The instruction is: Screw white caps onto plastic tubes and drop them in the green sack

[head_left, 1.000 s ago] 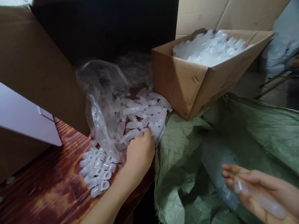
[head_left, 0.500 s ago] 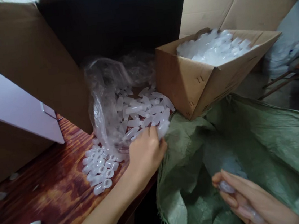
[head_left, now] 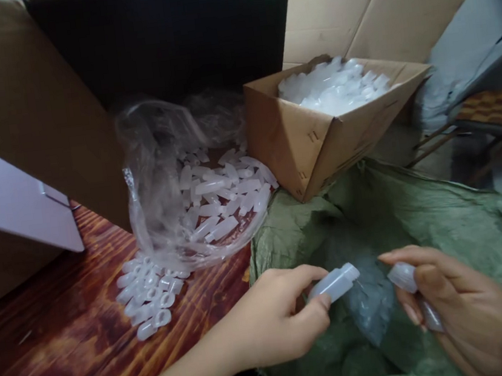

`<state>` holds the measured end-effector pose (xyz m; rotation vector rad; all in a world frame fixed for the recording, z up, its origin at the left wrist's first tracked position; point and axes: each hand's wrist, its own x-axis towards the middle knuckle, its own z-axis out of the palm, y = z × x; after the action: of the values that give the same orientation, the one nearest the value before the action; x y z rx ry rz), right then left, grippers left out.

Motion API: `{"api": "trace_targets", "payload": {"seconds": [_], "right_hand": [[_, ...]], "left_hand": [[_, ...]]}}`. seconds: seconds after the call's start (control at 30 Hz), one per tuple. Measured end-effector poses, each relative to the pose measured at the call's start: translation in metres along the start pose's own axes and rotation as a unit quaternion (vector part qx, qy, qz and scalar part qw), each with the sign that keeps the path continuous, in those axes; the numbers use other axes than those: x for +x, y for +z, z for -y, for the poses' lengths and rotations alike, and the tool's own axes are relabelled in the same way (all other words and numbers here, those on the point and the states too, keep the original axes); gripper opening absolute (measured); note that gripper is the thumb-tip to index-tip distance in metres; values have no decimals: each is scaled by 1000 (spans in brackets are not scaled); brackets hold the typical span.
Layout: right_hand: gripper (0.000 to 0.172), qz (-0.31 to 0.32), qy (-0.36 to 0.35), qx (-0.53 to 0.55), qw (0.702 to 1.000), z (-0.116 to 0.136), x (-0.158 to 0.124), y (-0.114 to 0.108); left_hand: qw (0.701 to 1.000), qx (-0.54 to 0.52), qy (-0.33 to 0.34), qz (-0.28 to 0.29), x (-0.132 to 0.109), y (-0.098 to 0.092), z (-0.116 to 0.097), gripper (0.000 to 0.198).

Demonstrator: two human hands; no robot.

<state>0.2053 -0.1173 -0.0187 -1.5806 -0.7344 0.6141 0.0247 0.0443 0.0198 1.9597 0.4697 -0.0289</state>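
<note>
Head view: left hand [head_left: 287, 314] pinches tube [head_left: 334, 282] at 5 o'clock, pointing toward 2 o'clock; right hand [head_left: 469, 301] pinches cap [head_left: 402, 278] at 4 o'clock, second piece [head_left: 431, 316] tucked below. Best keep tube and cap lined up.

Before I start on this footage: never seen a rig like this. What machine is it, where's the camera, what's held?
No machine: one person's bare hands, seen by a single camera worn on the head, looking forward and down. The left hand holds a translucent tube. The right hand holds a small clear piece at the fingers, with another lower in the grip. Both hands are over an open green sack. On the wooden table, more tubes lie in a clear plastic bag, beside a cluster of short caps. A cardboard box behind holds whitish pieces.
</note>
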Motion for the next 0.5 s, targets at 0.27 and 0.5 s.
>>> {"api": "trace_targets", "payload": {"seconds": [0.27,0.5], "right_hand": [[18,102,-141,-206,963,24,2,4],[30,201,-364,-321,851,33,2,1]], "left_hand": [[990,-101,9,96,-3,-9,-5,36],[956,-275,-84,64,3,-6,-3,32]]}}
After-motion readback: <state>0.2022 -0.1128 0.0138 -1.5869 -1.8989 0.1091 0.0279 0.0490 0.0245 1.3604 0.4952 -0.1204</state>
